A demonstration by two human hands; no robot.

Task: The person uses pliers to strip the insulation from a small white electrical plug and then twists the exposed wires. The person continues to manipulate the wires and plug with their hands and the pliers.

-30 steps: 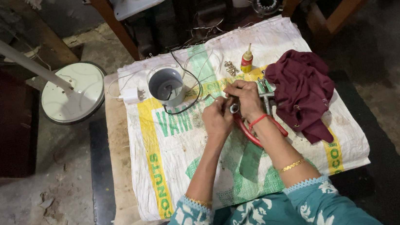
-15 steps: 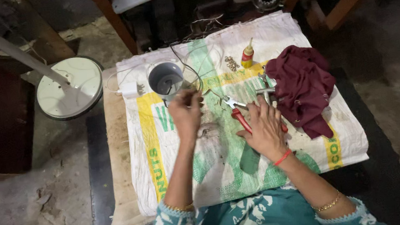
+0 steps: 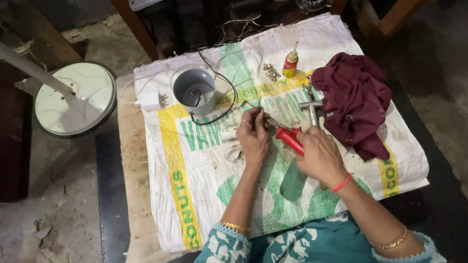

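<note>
While the right hand [image 3: 319, 155] gripped red-handled pliers [image 3: 287, 136] over the printed sack [image 3: 203, 169], the left hand [image 3: 252, 135] pinched its fingers around something small, perhaps a wire, at the pliers' tip. Nearby lay a grey cup [image 3: 194, 90], a hammer [image 3: 312, 107] and a maroon cloth [image 3: 354, 100].

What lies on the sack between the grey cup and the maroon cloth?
In the head view, between the grey cup and the maroon cloth lie small brass-coloured parts and a yellow bottle with a red cap.

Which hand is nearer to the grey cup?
Left. The left hand is just below the grey cup; the right hand, with the red-handled pliers, is farther to its lower right.
</note>
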